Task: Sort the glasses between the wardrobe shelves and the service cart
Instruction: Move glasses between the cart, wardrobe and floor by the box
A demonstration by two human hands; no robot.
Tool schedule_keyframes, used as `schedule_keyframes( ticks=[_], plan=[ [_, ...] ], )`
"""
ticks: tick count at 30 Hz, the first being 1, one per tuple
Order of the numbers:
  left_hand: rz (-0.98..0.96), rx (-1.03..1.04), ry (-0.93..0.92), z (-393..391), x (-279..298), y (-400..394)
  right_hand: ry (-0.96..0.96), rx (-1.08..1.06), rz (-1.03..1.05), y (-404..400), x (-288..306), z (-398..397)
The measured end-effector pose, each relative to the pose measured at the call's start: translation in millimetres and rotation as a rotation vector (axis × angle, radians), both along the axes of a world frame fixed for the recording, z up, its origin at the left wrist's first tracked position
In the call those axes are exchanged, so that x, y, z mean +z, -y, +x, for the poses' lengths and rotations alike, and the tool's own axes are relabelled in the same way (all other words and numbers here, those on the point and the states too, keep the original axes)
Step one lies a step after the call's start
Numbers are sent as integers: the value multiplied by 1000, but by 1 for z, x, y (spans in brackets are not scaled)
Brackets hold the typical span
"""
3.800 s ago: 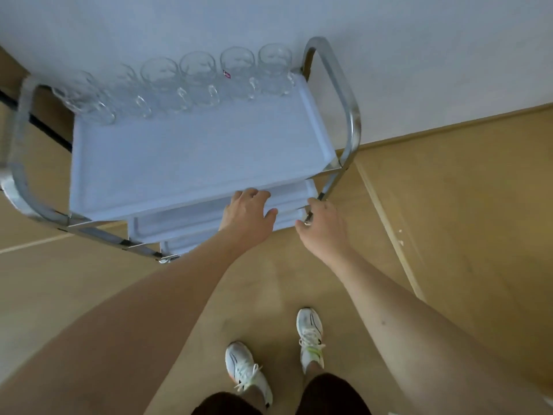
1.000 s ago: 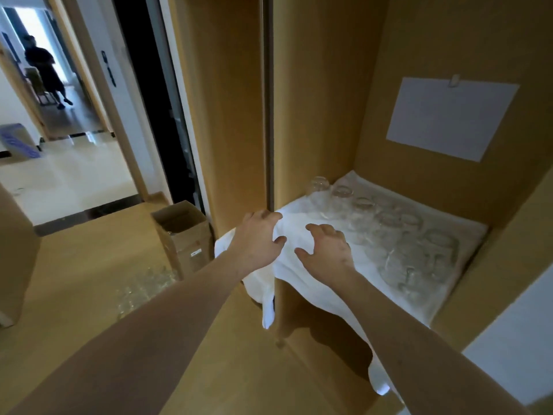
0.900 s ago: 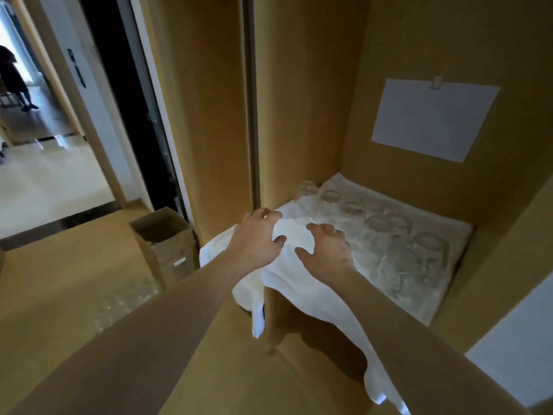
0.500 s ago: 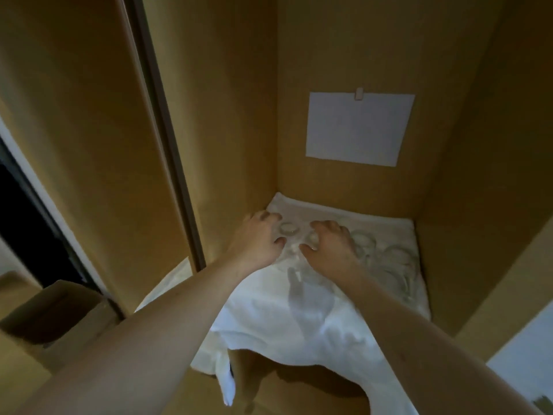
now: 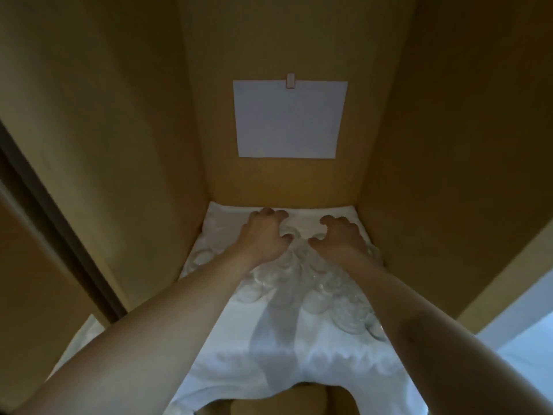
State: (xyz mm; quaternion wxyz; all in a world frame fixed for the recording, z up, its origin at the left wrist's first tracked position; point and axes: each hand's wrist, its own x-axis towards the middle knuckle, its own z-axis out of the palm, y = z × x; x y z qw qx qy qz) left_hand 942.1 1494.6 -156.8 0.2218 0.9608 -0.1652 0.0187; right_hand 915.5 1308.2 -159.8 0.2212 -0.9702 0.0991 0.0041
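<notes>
Glasses [image 5: 287, 277]: clear, packed close on the white cloth [image 5: 269, 354] lining the wardrobe shelf [image 5: 311, 407]. Left hand [image 5: 263, 238] fingers curled and spread, hovering over the back row; right hand [image 5: 341, 238] likewise, beside it. Neither visibly clamped on a glass; contact cannot be told in the dim light. Judgement: pick from the rear, one per hand, lift straight up before drawing back, since the front rows lie under both forearms. Side walls close in. Paper sheet [image 5: 287, 119] clipped to the back panel, clear of the reach. Cloth overhangs the edge; snag risk.
</notes>
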Motion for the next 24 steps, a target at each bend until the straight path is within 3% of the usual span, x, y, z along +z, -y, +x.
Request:
schedule_keyframes(
  ticks=[10, 18, 24],
  plan=[
    [211, -150, -362, 64, -14, 32, -367, 158, -146, 11, -25, 64],
    [369, -238, -426, 88, -28, 51, -476, 204, -194, 10, -47, 93],
    [312, -248, -341, 92, -40, 48, -437, 182, -161, 12, -49, 96]
  ],
)
